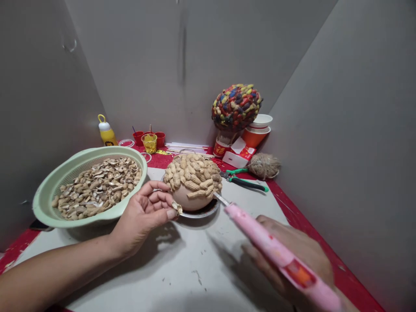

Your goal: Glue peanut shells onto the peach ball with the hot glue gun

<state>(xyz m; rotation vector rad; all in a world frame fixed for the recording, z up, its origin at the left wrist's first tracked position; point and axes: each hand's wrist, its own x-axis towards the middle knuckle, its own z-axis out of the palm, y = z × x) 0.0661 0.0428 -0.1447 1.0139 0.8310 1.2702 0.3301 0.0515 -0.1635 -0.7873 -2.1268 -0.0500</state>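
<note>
My left hand [144, 214] pinches a peanut shell half [177, 207] between thumb and fingers, right beside a ball [192, 181] covered on top with glued peanut shells. The ball sits on a small metal plate [203, 211]. My right hand [289, 255] is wrapped round a pink glue gun [276, 251], whose metal tip points at the ball's lower right side. A pale green colander [48, 190] full of peanut shells stands at my left, just behind my left hand.
Green-handled pliers [243, 178] and a ball of twine [264, 165] lie behind the plate. A painted shell ball on a cup [236, 107], stacked bowls [258, 128], a small box [238, 156], red cups [149, 138] and a yellow bottle [106, 131] line the back. Grey walls close in.
</note>
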